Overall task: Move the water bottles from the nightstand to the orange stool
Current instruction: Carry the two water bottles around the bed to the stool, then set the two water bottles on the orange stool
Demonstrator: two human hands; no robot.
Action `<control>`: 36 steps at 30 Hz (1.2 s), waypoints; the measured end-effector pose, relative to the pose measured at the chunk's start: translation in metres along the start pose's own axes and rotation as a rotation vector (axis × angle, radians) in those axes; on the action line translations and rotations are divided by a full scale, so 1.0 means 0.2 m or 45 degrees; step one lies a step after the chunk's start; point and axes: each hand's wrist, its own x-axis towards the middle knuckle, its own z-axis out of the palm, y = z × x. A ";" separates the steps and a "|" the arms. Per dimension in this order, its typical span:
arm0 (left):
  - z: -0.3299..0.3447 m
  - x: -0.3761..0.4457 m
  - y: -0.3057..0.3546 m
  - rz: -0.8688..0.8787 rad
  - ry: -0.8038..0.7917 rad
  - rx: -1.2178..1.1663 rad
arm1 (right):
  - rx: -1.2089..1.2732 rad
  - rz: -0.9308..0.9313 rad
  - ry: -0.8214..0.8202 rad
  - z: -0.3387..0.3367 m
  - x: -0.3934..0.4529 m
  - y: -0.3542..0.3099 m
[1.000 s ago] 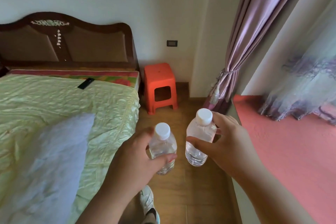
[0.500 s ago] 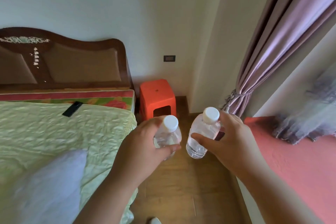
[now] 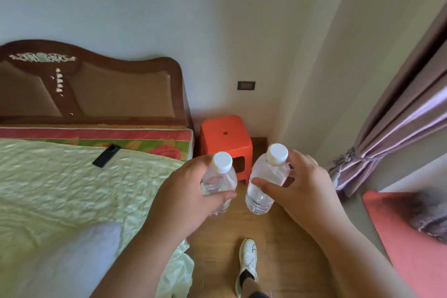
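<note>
My left hand (image 3: pixel 186 198) grips a clear water bottle (image 3: pixel 221 176) with a white cap, held upright above the wooden floor. My right hand (image 3: pixel 302 186) grips a second clear bottle (image 3: pixel 266 181) with a white cap, tilted slightly left, just beside the first. The orange stool (image 3: pixel 225 135) stands in the corner beyond both bottles, between the bed and the wall; its top carries nothing and its front is partly hidden by the bottles. The nightstand is out of view.
A bed (image 3: pixel 72 189) with a pale green cover fills the left; a black remote (image 3: pixel 106 155) lies on it. Purple curtains (image 3: pixel 399 133) hang at right above a pink ledge (image 3: pixel 411 244). My white shoe (image 3: pixel 248 264) is on the narrow floor strip.
I have come closer to the stool with both bottles in hand. The stool looks larger and sits right behind the bottles, and my shoe has come into view below.
</note>
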 end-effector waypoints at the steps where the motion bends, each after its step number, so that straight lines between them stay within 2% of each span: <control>1: 0.00 0.07 -0.01 -0.018 0.005 0.010 | 0.018 -0.003 -0.011 0.02 0.08 0.02; 13: 0.07 0.88 -0.01 -0.176 0.130 -0.014 | 0.039 -0.060 -0.155 0.12 1.05 0.26; 24: 0.11 1.38 -0.24 -0.246 0.015 -0.014 | 0.042 0.051 -0.247 0.32 1.50 0.39; 30: 0.08 1.81 -0.46 -0.153 -0.070 -0.050 | -0.034 0.180 -0.265 0.49 1.82 0.40; 36: -0.01 2.26 -0.64 -0.018 -0.184 -0.135 | -0.032 0.314 -0.192 0.68 2.16 0.38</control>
